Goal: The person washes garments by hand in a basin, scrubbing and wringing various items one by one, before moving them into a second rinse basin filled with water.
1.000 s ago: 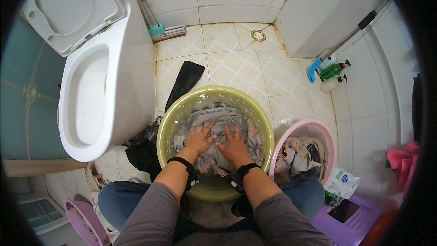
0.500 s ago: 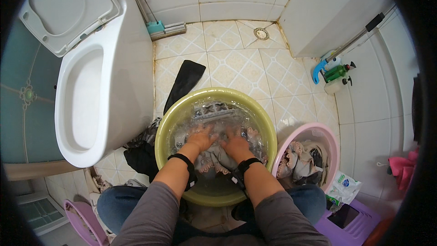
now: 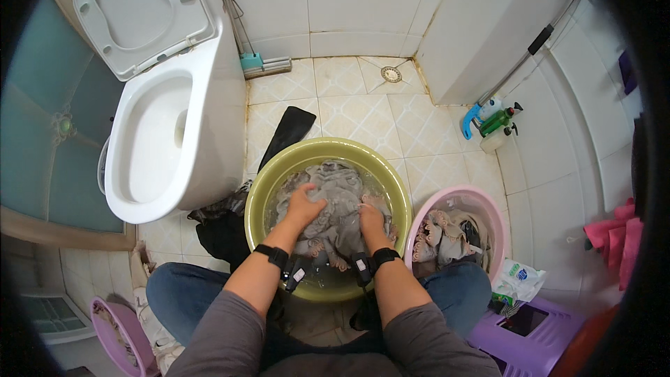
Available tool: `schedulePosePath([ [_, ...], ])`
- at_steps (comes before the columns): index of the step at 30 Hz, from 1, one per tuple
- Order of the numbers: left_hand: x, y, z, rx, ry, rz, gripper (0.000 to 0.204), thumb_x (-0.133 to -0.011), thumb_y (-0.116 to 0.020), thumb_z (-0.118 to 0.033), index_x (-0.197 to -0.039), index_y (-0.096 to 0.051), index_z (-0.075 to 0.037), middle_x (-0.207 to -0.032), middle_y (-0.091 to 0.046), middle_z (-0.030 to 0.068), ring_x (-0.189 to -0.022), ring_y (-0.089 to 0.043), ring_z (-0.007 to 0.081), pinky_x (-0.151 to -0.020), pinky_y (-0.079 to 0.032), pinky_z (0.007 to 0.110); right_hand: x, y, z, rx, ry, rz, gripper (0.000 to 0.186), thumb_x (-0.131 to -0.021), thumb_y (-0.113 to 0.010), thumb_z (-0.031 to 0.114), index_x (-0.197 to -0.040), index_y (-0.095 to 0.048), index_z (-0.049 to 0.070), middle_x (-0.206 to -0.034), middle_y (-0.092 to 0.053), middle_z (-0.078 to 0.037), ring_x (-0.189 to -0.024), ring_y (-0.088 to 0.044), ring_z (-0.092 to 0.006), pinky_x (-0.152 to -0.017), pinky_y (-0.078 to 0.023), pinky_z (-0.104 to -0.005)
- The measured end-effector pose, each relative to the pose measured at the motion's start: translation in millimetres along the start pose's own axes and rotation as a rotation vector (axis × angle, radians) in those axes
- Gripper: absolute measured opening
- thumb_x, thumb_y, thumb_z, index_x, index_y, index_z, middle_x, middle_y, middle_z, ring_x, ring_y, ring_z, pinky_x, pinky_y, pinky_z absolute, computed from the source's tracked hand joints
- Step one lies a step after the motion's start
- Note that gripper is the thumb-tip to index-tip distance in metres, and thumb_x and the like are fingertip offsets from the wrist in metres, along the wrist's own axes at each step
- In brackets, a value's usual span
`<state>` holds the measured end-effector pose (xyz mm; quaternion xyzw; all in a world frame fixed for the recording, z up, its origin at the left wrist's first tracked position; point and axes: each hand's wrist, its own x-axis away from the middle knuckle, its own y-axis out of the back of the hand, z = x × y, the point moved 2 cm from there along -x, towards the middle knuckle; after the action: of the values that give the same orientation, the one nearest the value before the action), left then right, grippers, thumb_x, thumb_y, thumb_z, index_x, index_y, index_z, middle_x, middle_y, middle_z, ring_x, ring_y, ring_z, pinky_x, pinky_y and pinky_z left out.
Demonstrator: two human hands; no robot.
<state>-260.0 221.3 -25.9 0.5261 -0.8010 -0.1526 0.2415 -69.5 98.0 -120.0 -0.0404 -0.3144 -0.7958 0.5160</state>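
A yellow-green basin (image 3: 256,200) of water stands in front of me. A wet grey garment (image 3: 342,185) with scalloped pinkish lace trim is bunched up in it, partly above the water. My left hand (image 3: 301,209) grips a fold at the garment's left side, thumb and forefinger on either side of the cloth. On the right side, my right hand (image 3: 372,223) is closed on the cloth near the trim, its fingertips partly hidden. Both wrists wear black straps with small devices.
Right of the basin is a pink tub (image 3: 497,227) of clothes, near a purple stool (image 3: 534,342). A toilet (image 3: 157,139) stands at the left. Dark clothes (image 3: 222,241) and a black cloth (image 3: 289,132) lie on the floor. Spray bottles (image 3: 497,121) stand along the right wall.
Both hands pressed flat on the cloth underwater before; now they grip it and the grey garment is bunched higher. The dark patterned piece at the back no longer shows. My view has shifted slightly.
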Motion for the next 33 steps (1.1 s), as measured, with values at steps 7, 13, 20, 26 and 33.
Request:
schedulePosePath([
  [7, 91, 24, -102, 0.226, -0.041, 0.453, 0.033, -0.07, -0.069, -0.012, -0.101, -0.069, -0.001, -0.09, -0.069, 0.0068, -0.082, -0.062, 0.0148, -0.077, -0.049, 0.03, 64, 4, 35, -1.159, -0.531, 0.065, 0.036, -0.085, -0.049, 0.03, -0.105, -0.064, 0.004, -0.116, -0.061, -0.015, -0.109, -0.056, -0.0279, -0.095, -0.043, -0.0439],
  [13, 135, -3, -100, -0.012, -0.296, 0.371, 0.029, -0.072, -0.071, -0.023, -0.097, -0.068, -0.009, -0.082, -0.067, 0.0099, -0.073, -0.064, 0.0244, -0.068, -0.05, 0.033, 95, 4, 73, -1.186, -0.496, 0.069, 0.045, -0.086, -0.049, 0.034, -0.121, -0.048, 0.005, -0.126, -0.052, -0.018, -0.116, -0.05, -0.0308, -0.098, -0.04, -0.045],
  [20, 136, -12, -96, -0.201, -0.491, -0.12, 0.014, -0.077, -0.068, -0.024, -0.086, -0.065, -0.014, -0.07, -0.065, 0.0117, -0.065, -0.064, 0.0333, -0.055, -0.051, 0.039, 117, -8, 117, -0.898, -0.431, -0.007, 0.064, -0.087, -0.048, 0.039, -0.139, -0.03, 0.007, -0.138, -0.041, -0.022, -0.124, -0.043, -0.0342, -0.1, -0.036, -0.0464],
  [26, 73, 16, -67, -0.158, -0.355, -0.459, 0.015, -0.077, -0.067, -0.027, -0.084, -0.064, -0.014, -0.073, -0.067, 0.0113, -0.065, -0.063, 0.0373, -0.056, -0.05, 0.045, 116, -15, 139, -0.794, -0.362, 0.028, 0.082, -0.088, -0.051, 0.043, -0.149, -0.014, 0.003, -0.145, -0.034, -0.024, -0.128, -0.04, -0.034, -0.102, -0.034, -0.0447],
  [33, 42, 66, 8, -0.226, -0.125, -0.377, 0.03, -0.076, -0.073, -0.03, -0.099, -0.064, -0.013, -0.106, -0.06, 0.016, -0.091, -0.06, 0.0348, -0.077, -0.05, 0.042, 69, 12, 97, -0.409, -0.038, -0.035, 0.063, -0.087, -0.059, 0.045, -0.13, -0.046, 0.001, -0.112, -0.053, -0.017, -0.112, -0.05, -0.028, -0.095, -0.039, -0.0405],
])
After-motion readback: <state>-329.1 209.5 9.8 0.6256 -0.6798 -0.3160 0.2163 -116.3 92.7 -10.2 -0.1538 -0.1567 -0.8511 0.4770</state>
